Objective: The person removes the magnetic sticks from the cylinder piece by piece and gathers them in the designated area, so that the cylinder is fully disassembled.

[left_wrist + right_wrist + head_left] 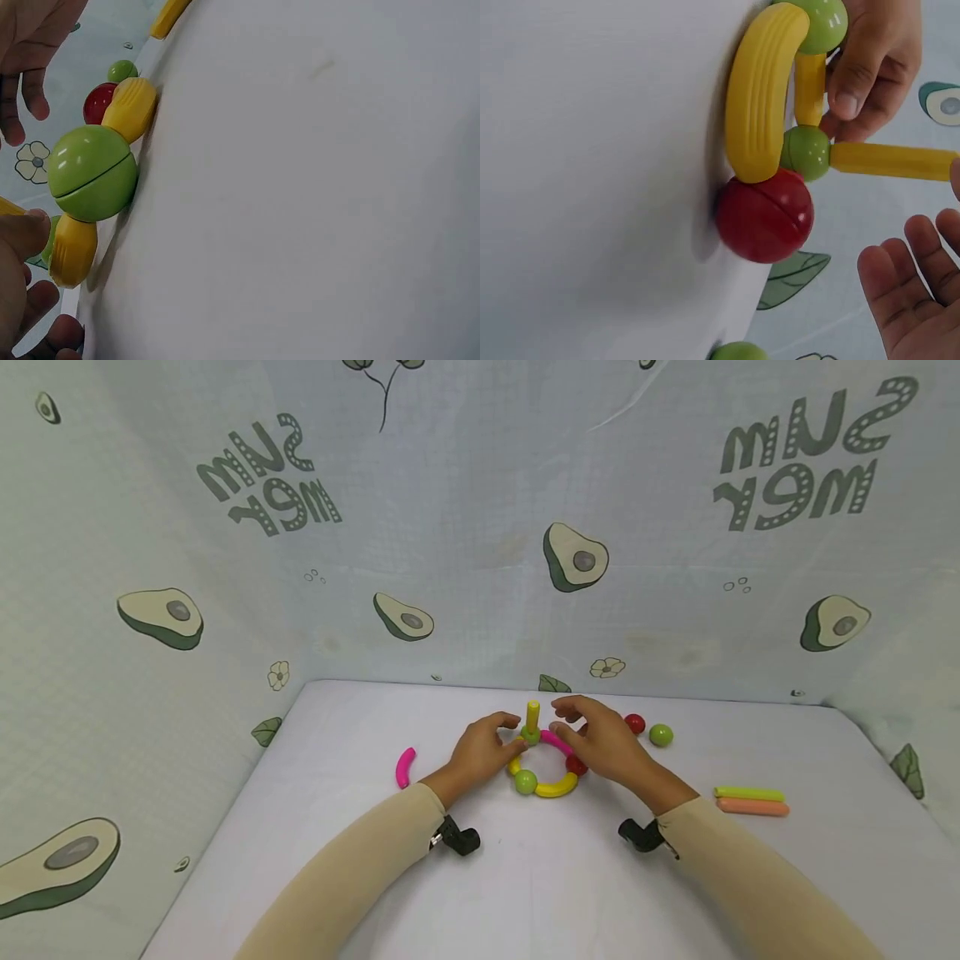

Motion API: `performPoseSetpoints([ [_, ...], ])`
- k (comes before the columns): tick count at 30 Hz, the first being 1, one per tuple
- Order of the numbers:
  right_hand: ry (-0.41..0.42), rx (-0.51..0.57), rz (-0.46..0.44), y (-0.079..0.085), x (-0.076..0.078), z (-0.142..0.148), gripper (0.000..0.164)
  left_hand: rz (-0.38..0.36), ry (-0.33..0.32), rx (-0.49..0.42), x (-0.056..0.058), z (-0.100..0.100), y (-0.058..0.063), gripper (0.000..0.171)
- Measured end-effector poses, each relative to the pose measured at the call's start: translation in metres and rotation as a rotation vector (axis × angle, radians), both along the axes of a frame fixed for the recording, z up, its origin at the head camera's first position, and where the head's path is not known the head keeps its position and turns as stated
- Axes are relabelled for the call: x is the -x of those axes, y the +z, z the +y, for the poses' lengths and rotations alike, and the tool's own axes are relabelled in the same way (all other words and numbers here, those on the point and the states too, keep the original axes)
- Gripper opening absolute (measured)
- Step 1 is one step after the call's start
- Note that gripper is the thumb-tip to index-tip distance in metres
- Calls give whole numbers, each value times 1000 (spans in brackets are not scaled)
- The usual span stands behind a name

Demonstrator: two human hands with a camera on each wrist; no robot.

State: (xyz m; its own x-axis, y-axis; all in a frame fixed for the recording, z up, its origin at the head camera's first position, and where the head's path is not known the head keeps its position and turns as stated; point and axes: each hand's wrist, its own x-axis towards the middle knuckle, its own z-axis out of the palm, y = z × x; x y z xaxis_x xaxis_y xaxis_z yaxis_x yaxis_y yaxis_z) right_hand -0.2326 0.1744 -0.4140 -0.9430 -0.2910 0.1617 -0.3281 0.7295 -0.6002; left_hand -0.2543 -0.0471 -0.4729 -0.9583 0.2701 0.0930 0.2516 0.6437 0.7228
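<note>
A ring of curved pieces and balls lies on the table between my hands. In the head view it has a yellow curved piece [557, 787], a green ball [526, 782], a red ball [576, 765] and a pink curved piece [557, 742]. From its far green ball [531, 735] a yellow rod [532, 716] stands upright. My left hand [483, 749] is at the ring's left side, thumb beside the left yellow piece [810, 88], fingers loosely bent. On the other side my right hand [600, 737] hovers with relaxed, parted fingers, its thumb near the rod's top in the right wrist view.
Behind my right hand lie a loose red ball [634, 723] and a loose green ball [661, 735]. Farther right are a lime stick [748, 794] and an orange stick [753, 807]. A pink curved piece [405, 767] lies left, near my left wrist. A printed curtain [480, 527] hangs behind the table.
</note>
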Motion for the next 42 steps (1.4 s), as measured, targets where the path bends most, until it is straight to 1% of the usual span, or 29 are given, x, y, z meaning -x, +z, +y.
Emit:
performPoseSetpoints([
  [5,29,16,-2,4,9,-10,45,-22,-8,32,5,6,1,45],
  [10,56,47,-10,6,13,-18,47,-18,-25,61,8,12,3,42],
  [15,65,52,8,5,16,-23,40,-26,-19,99,9,16,7,36],
  [19,54,49,18,6,16,-25,32,-36,-10,127,10,17,10,33],
  [23,46,46,21,6,17,-25,29,-47,-5,138,9,18,13,33],
  [31,52,5,75,3,17,-22,25,-63,7,129,10,19,11,29],
  [35,51,5,78,2,17,-20,26,-64,12,127,10,19,11,28],
  [38,26,27,79,5,17,-19,28,-66,14,128,10,20,10,28],
  [42,-19,92,115,15,16,-18,31,-72,18,127,11,20,10,30],
])
